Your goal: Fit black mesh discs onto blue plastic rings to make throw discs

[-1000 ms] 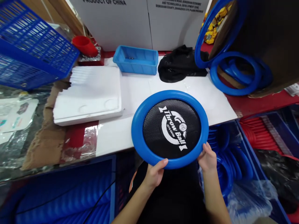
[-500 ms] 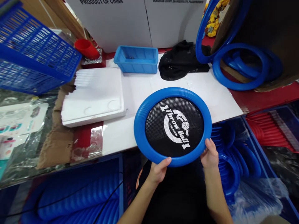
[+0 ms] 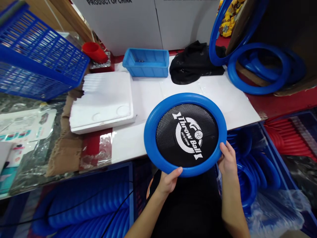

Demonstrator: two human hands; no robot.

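I hold a round disc with a blue plastic rim and a black mesh centre printed "Throw Ball" in white. It hangs over the near edge of a white table top. My left hand grips the rim at its near side, thumb on top. My right hand grips the rim at the lower right, fingers curled round it.
A white foam block lies to the left, a small blue tray and a black mesh heap behind. Loose blue rings lean at the back right. A blue basket stands at left. Bins of blue rings sit below.
The disc has turned a little counter-clockwise, and my right hand has slid up along its right rim. The view has shifted slightly left.
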